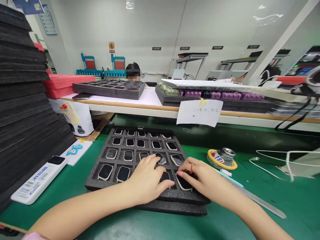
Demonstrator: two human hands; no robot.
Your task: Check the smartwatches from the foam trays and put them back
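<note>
A black foam tray (100,184) holds rows of smartwatch faces without straps, each with a dark screen and pale case. My left hand (150,176) lies across the tray's middle, fingers and thumb spread over the watches and partly hiding several of them. At the front right corner, my right hand (200,171) has its thumb and finger close together at the upper edge of a smartwatch (184,182), which sits in its compartment. An orange-red ring shows on one finger of that hand. Under this tray is another black foam layer (180,207).
Stacked black foam sheets (22,100) rise at the left, beside a white labelled device (37,180). Right of the tray are a yellow tape roll (212,160), a clear strip (265,201) and a white cable (265,172). A shelf (140,108) with more trays crosses behind; a person sits beyond.
</note>
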